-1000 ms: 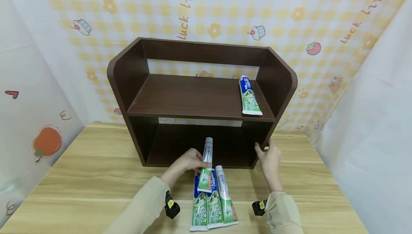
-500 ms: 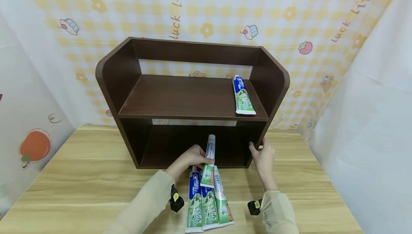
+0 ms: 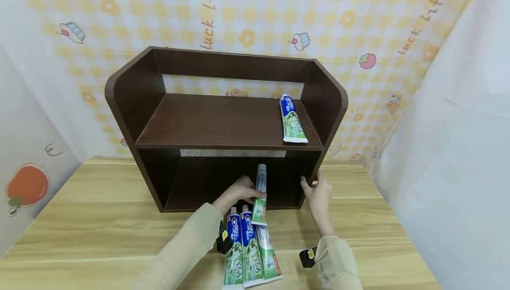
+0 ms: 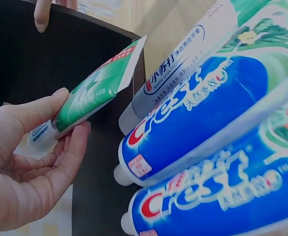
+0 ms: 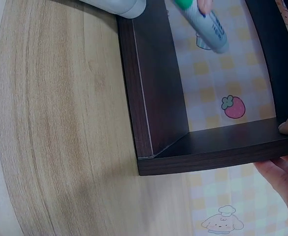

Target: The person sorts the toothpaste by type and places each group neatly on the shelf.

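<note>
Yellow-checked cloth (image 3: 227, 13) forms the backdrop, with white sheets at both sides and a wood-grain tabletop (image 3: 99, 228) reaching past either end of a dark two-tier shelf unit (image 3: 215, 121). From the head view, the left hand (image 3: 244, 189) pinches a silver-and-green tube (image 3: 260, 205) at the mouth of the lower tier, nearer its right wall than its left; the cap end points inward and the flat end comes out past the bottom front edge. Dark shelf floor spreads wide to its left, with a narrower strip to its right. The right hand (image 3: 318, 192) grips the front edge of the right side panel. One blue-and-green tube (image 3: 293, 121) lies on the upper tier near that wall, its flat end close to the front lip. Three tubes (image 3: 250, 248) lie side by side on the table, caps at the bottom front edge.

At the left wrist, thumb and fingers clasp the tube from opposite sides, with a gap between it and the lying row.

At the right wrist, the thumb presses the panel's inner face and the fingers lie outside; the held tube's cap is well apart from this hand.
</note>
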A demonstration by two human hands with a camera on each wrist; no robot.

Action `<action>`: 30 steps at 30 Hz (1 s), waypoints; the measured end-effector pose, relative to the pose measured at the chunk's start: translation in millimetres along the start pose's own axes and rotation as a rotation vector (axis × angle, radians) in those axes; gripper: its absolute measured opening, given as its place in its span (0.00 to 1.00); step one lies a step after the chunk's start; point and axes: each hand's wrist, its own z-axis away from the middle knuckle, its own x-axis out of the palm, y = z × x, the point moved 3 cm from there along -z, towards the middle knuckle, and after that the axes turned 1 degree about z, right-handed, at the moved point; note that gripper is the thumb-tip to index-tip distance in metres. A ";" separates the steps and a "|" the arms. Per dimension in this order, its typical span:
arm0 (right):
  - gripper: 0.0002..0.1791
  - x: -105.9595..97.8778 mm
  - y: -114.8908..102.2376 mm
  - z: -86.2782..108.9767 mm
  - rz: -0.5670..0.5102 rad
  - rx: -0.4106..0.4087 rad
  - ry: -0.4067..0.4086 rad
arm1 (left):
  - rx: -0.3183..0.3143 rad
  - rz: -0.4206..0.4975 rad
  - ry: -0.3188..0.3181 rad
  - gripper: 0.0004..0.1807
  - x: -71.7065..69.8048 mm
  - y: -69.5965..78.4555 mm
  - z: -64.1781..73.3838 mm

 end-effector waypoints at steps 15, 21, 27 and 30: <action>0.09 1.3 -0.2 2.1 -0.001 -0.019 0.028 | 0.032 0.068 0.006 0.20 14.5 14.8 -15.3; 0.10 1.2 -0.4 2.3 0.020 -0.050 0.064 | 0.025 0.091 0.011 0.22 20.0 16.0 -21.4; 0.09 2.3 0.2 2.1 0.012 -0.033 0.051 | 0.016 0.109 0.019 0.26 24.9 14.3 -28.6; 0.09 2.1 0.7 1.7 0.002 -0.016 0.037 | 0.018 0.124 0.023 0.29 27.5 13.0 -33.4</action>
